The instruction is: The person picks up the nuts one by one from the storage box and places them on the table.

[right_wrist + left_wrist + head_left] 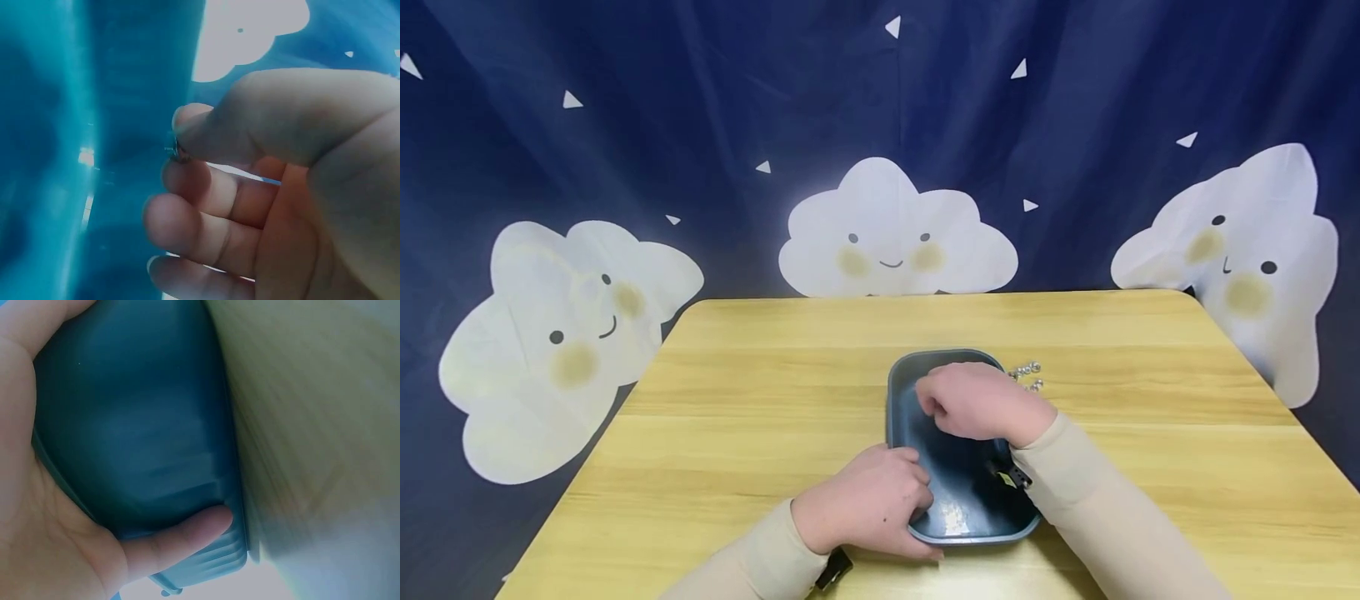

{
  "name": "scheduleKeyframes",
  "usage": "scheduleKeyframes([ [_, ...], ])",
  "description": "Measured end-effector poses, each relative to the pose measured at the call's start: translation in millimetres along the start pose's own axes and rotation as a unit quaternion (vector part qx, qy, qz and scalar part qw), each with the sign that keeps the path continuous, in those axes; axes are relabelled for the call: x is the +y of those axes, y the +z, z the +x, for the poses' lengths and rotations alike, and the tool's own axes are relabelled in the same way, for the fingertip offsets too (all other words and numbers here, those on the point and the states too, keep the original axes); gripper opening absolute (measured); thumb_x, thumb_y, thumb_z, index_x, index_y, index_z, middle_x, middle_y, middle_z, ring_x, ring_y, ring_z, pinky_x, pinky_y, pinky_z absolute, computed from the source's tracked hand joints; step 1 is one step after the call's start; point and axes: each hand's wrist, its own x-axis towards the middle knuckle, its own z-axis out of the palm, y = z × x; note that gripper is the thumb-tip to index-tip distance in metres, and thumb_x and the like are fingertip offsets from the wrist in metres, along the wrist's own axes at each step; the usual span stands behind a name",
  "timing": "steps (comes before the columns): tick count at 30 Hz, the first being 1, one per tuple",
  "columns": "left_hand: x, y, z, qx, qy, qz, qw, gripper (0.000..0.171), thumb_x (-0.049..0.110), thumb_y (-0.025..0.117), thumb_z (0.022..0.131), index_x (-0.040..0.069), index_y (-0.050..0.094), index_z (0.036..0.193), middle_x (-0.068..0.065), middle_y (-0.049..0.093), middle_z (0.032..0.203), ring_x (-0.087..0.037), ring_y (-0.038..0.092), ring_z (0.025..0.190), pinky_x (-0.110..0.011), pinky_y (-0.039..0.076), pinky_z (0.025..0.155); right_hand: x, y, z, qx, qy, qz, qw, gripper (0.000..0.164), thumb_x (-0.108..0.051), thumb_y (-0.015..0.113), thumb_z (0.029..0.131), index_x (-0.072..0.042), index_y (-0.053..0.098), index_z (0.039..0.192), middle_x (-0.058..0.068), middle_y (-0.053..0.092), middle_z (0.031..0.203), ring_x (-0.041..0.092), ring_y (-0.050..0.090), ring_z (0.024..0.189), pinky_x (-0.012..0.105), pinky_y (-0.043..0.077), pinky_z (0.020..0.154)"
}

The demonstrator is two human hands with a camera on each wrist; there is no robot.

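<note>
A dark blue-green rectangular tray (951, 500) with rounded corners sits on the wooden table. My left hand (876, 500) grips its near left side, fingers over the rim; the left wrist view shows the hand spread along the outer wall (144, 425). Over the tray's far half, my right hand (977, 400) has its fingers curled. In the right wrist view, thumb and forefinger pinch a small shiny metal piece (180, 151), mostly hidden by the fingertips. Several small silvery metal pieces (1035, 367) lie on the table just beyond the tray's right rim, partly behind the right hand.
The wooden table (760, 400) extends around the tray on all sides. Behind its far edge hangs a dark blue curtain (827, 100) printed with white clouds and triangles. A black wrist strap part (1011, 475) hangs below the right sleeve, over the tray.
</note>
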Motion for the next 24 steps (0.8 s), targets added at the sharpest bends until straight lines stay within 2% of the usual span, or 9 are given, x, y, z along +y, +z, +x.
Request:
scheduleKeyframes([
  [6,-0.3,-1.3,0.8,-0.006,0.000,0.000,1.0000,0.056,0.074,0.070,0.074,0.029,0.045,0.054,0.019,0.037,0.059,-0.007,0.030,0.062,-0.020,0.024,0.054,-4.7,-18.7,-11.1,0.030,-0.012,0.005,0.999,0.027,0.001,0.061,0.086,-0.023,0.054,0.076,-0.011,0.046,0.073,0.009,0.045,0.066,0.027,0.041,0.059],
  [12,1.1,-3.2,0.6,-0.004,0.000,0.005,1.0000,0.056,0.074,0.071,0.073,0.028,0.046,0.054,0.018,0.035,0.059,-0.008,0.030,0.061,-0.021,0.025,0.056,0.3,-35.7,-25.5,0.064,-0.014,0.012,0.998,0.025,0.002,0.062,0.084,-0.022,0.057,0.079,-0.012,0.048,0.076,0.008,0.047,0.066,0.027,0.042,0.061],
  [24,1.9,-2.0,0.7,-0.013,-0.007,0.008,0.9999,0.055,0.075,0.069,0.074,0.029,0.047,0.055,0.018,0.033,0.060,-0.008,0.028,0.061,-0.021,0.023,0.053,36.7,-56.9,-51.0,0.055,0.073,0.028,0.995,0.020,0.000,0.061,0.086,-0.020,0.064,0.084,-0.011,0.057,0.080,0.011,0.053,0.072,0.035,0.048,0.071],
])
